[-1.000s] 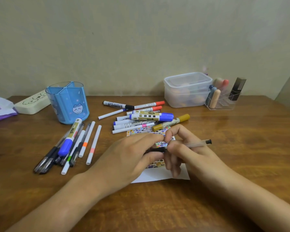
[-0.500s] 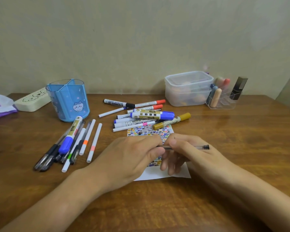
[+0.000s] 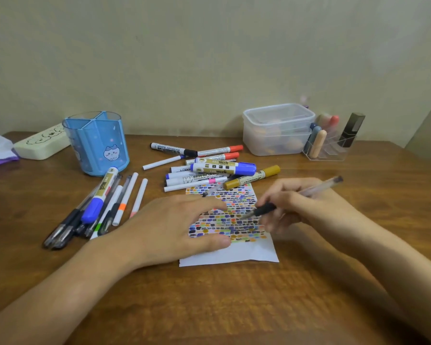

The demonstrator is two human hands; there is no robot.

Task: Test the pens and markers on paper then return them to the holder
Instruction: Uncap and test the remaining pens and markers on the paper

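At the far left the blue divided pen holder (image 3: pixel 96 143) stands upright and looks empty, with a fan of gel pens and slim markers (image 3: pixel 95 207) lying on the wooden table (image 3: pixel 209 307) just in front of it. These are light, stiff, smooth barrels that would roll readily; each is best pinched mid-barrel. The left hand (image 3: pixel 169 227) lies flat with straight fingers, pressing the thin swatch-covered paper (image 3: pixel 228 220), which would slide or crease easily if let go. Behind the paper sits a heap of whiteboard and permanent markers (image 3: pixel 214 171). The right hand (image 3: pixel 288 204) pinches a clear gel pen (image 3: pixel 294 196) at its black rubber grip, tip at the paper.
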